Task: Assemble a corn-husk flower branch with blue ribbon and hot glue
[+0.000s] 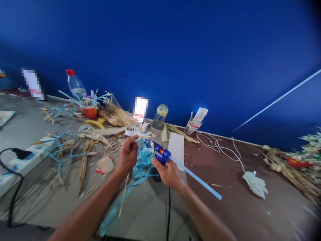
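My right hand point(168, 173) is closed around a blue glue gun point(159, 153), whose nozzle points left toward my other hand. A long pale glue stick point(198, 180) sticks out of the gun's back, toward the lower right. My left hand point(127, 155) is closed in a pinch on a thin stem with a pale husk flower point(139, 133) at its top, right at the gun's tip. A light blue ribbon point(140, 167) hangs below both hands. The gun's black cord point(169, 214) runs down toward me.
Dried corn husks and blue-wrapped twigs point(62, 150) litter the grey table at left. Along the blue wall stand a plastic bottle point(75, 85), an orange cup point(90, 112), a glass jar point(159, 116) and a paper cup point(192, 126). A white cable point(218, 144) crosses the brown board.
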`<move>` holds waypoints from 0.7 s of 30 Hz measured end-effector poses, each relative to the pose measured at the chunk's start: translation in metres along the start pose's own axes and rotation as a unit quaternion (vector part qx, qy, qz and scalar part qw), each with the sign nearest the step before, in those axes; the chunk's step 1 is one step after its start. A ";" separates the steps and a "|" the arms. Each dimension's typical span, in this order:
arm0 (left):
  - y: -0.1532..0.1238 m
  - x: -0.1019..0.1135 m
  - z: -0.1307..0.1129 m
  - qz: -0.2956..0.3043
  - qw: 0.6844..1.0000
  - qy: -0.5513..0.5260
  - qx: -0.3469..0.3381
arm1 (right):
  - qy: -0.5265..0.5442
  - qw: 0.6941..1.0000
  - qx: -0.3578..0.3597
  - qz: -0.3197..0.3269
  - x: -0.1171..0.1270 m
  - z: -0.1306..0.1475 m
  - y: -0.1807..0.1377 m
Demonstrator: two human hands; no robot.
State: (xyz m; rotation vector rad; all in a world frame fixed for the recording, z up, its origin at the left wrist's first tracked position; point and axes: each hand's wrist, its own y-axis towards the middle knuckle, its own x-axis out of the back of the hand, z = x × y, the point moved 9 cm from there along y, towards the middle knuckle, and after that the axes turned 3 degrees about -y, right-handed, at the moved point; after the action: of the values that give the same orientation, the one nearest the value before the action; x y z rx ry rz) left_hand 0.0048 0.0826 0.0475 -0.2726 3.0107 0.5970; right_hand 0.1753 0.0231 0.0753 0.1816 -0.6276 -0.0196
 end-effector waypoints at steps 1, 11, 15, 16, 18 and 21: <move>0.000 -0.001 0.001 0.005 1.000 0.005 0.002 | -0.002 1.000 -0.001 0.003 0.000 0.000 0.000; 0.001 0.001 0.002 -0.003 1.000 -0.002 0.018 | -0.001 1.000 -0.007 0.021 0.001 -0.001 -0.001; 0.001 0.003 0.002 -0.016 0.999 -0.017 0.022 | 0.002 1.000 -0.014 0.023 0.000 -0.001 0.001; 0.001 0.003 0.003 -0.016 0.999 -0.021 0.022 | 0.000 1.000 -0.019 0.022 0.001 -0.001 0.001; 0.001 0.003 0.003 -0.016 0.999 -0.029 0.022 | -0.001 1.000 -0.024 0.015 0.002 -0.001 0.002; 0.001 0.003 0.004 -0.018 0.999 -0.033 0.023 | 0.008 1.000 -0.006 0.006 0.003 0.002 0.002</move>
State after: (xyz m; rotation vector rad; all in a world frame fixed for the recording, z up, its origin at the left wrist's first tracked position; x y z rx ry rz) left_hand 0.0015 0.0851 0.0438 -0.2969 2.9451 0.5213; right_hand 0.1766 0.0243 0.0785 0.1658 -0.6123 -0.0107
